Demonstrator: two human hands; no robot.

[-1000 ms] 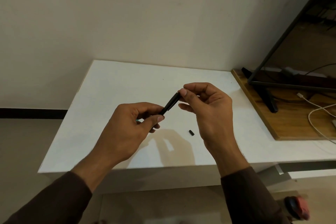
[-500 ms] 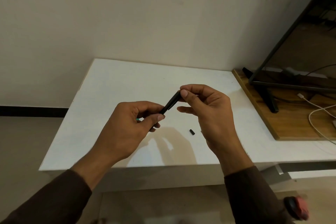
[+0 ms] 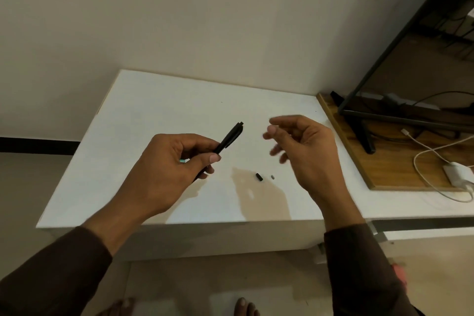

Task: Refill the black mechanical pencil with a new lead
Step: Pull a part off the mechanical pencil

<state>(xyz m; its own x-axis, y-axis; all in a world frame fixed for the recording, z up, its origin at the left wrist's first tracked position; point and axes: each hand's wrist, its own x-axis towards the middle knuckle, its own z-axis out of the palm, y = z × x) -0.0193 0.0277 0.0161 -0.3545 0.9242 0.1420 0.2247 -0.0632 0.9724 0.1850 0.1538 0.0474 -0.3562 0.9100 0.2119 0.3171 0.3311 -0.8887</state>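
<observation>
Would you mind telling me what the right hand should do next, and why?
Probably fetch a new lead. The left hand holds the pencil with its top end bare, the cap and a small grey piece lie on the table, and the right hand looks empty. No lead is visible.

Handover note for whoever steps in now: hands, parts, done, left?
Left hand: shut on the pencil, its open back end pointing up and away.
Right hand: open and blurred, off the pencil; I can't tell if it holds a lead.
On the table: black cap and a small grey piece, side by side, apart, between the hands.
Done: cap off.
Left: whether a lead is in can't be seen; check, then refit the grey piece and cap.
</observation>
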